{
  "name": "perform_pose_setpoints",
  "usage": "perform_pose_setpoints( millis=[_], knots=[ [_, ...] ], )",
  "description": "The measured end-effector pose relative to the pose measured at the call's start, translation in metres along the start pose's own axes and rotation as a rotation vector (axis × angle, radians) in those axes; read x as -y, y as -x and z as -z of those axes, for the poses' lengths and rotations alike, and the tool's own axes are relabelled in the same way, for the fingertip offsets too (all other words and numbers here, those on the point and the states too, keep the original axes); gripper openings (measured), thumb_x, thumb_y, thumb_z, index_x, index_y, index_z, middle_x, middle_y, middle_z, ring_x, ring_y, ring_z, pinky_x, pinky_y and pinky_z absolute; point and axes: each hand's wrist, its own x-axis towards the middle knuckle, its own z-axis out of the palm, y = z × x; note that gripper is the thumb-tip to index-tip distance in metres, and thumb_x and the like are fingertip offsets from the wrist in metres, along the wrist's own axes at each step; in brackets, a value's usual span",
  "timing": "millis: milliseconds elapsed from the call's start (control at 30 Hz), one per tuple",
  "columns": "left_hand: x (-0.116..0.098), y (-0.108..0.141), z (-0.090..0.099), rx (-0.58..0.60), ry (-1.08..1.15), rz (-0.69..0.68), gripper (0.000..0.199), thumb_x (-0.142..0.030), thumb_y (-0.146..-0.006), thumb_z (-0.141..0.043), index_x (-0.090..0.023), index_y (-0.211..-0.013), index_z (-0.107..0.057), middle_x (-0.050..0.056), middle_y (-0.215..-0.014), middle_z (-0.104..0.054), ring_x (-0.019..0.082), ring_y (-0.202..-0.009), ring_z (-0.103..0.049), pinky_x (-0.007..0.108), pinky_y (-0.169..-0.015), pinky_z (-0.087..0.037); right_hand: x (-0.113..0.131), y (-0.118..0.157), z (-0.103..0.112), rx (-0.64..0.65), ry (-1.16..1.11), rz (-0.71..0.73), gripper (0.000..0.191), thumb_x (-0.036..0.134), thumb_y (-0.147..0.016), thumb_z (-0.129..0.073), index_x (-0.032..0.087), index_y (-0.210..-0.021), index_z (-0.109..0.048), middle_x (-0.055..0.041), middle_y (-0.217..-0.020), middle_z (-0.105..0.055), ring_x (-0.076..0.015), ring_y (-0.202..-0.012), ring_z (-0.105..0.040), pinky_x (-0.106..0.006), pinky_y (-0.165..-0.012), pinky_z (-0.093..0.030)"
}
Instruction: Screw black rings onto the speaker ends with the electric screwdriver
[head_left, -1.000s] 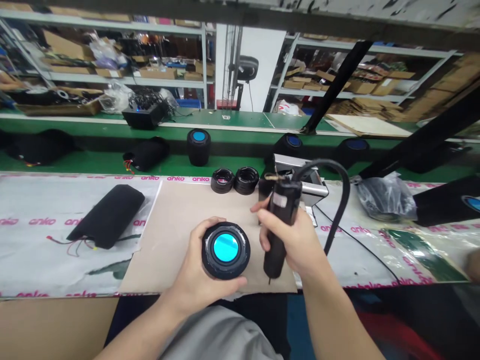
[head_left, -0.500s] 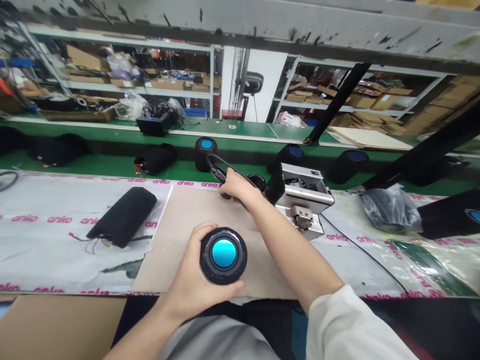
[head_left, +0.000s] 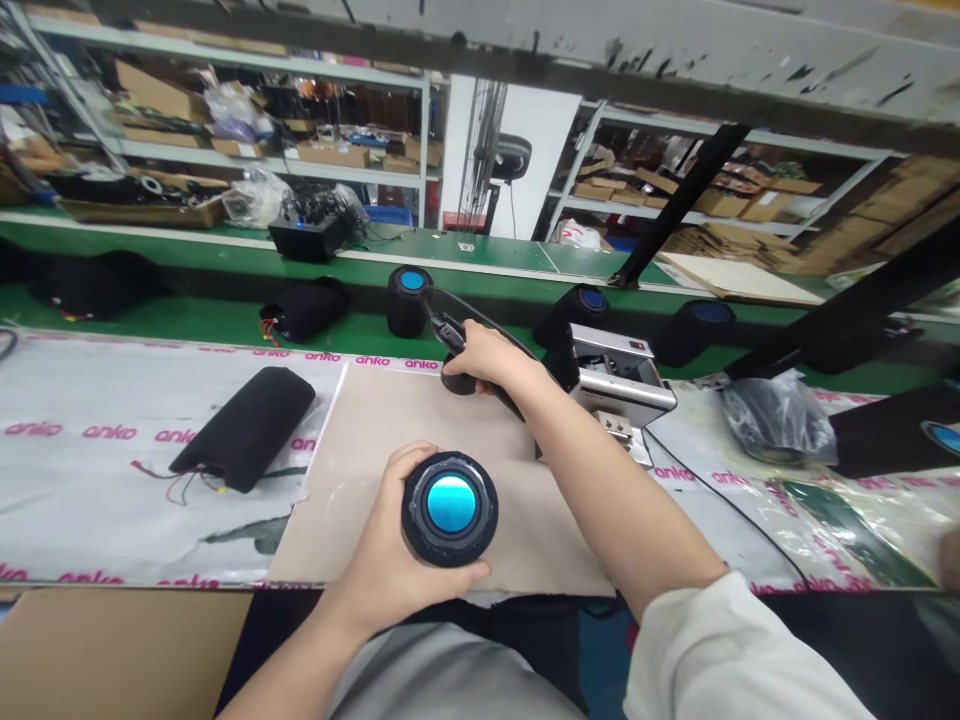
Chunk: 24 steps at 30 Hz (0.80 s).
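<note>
My left hand [head_left: 390, 555] is wrapped around a black cylindrical speaker [head_left: 451, 504], whose round end with a shiny blue disc faces the camera. It is over the brown cardboard sheet [head_left: 356, 430] near the front edge of the bench. Farther forward, my right hand [head_left: 484, 358] is closed on a black strap [head_left: 448, 330]. A rounded black piece [head_left: 457, 375] shows just under the fingers; whether it joins the strap is unclear. Right of that hand stands a metal-cased machine [head_left: 619, 375], partly covered by my forearm.
Left of the cardboard lies a black fabric-covered body [head_left: 251, 425] with loose wires. Along the green conveyor are another upright speaker [head_left: 409, 310], a wired black body [head_left: 306, 310] and more speakers [head_left: 574, 312]. A plastic-wrapped item [head_left: 780, 415] and a black cable [head_left: 720, 495] are at right.
My right hand has shifted slightly to the right with the strap, and the rounded black piece shows more. My left hand still holds the speaker almost in place. The view has shifted a little.
</note>
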Motion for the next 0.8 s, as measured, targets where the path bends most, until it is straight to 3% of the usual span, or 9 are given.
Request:
perform_pose_setpoints(
  millis=[300, 433, 533, 667, 800],
  knots=[
    [0.0, 0.003, 0.0, 0.005, 0.058, 0.036, 0.101, -0.034, -0.067, -0.103, -0.032, -0.151, -0.047, 0.012, -0.157, -0.055, 0.039, -0.145, -0.06, 0.053, -0.117, -0.054, 0.001, -0.016, -0.027, 0.173, -0.054, 0.105, 0.047, 0.035, -0.106, -0.071, 0.016, -0.147, -0.057, -0.0129, -0.138, -0.062, -0.023, -0.114, -0.069, -0.041, -0.094, -0.066],
    [-0.002, 0.006, -0.001, 0.005, 0.094, 0.062, 0.1, -0.031, -0.066, -0.104, -0.03, -0.15, -0.048, 0.013, -0.156, -0.058, 0.039, -0.143, -0.062, 0.05, -0.114, -0.057, -0.008, -0.003, -0.027, 0.26, -0.085, 0.133, 0.044, 0.036, -0.106, -0.07, 0.015, -0.143, -0.06, -0.012, -0.133, -0.064, -0.0215, -0.11, -0.07, -0.039, -0.092, -0.066],
    [-0.006, 0.008, -0.001, -0.017, 0.099, 0.077, 0.1, -0.031, -0.064, -0.104, -0.029, -0.149, -0.049, 0.014, -0.154, -0.059, 0.039, -0.141, -0.064, 0.049, -0.113, -0.058, -0.021, 0.021, -0.029, 0.343, -0.109, 0.162, 0.048, 0.033, -0.106, -0.072, 0.016, -0.148, -0.056, -0.0105, -0.125, -0.067, -0.0177, -0.098, -0.071, -0.032, -0.082, -0.067],
    [-0.01, 0.007, -0.001, 0.002, 0.097, 0.054, 0.1, -0.028, -0.063, -0.104, -0.029, -0.147, -0.049, 0.013, -0.15, -0.062, 0.038, -0.139, -0.066, 0.05, -0.112, -0.059, -0.037, 0.055, -0.034, 0.398, -0.189, 0.205, 0.068, 0.026, -0.092, -0.081, 0.021, -0.152, -0.05, -0.0063, -0.113, -0.071, -0.0121, -0.064, -0.068, -0.022, -0.052, -0.058],
    [-0.009, 0.008, 0.001, -0.018, 0.054, 0.036, 0.099, -0.028, -0.065, -0.103, -0.029, -0.147, -0.049, 0.013, -0.151, -0.061, 0.038, -0.14, -0.066, 0.051, -0.113, -0.058, -0.057, 0.082, -0.032, 0.275, -0.368, 0.263, 0.058, 0.025, -0.085, -0.08, 0.028, -0.139, -0.058, -0.0014, -0.116, -0.071, -0.0096, -0.05, -0.063, -0.022, -0.042, -0.051]
  ],
)
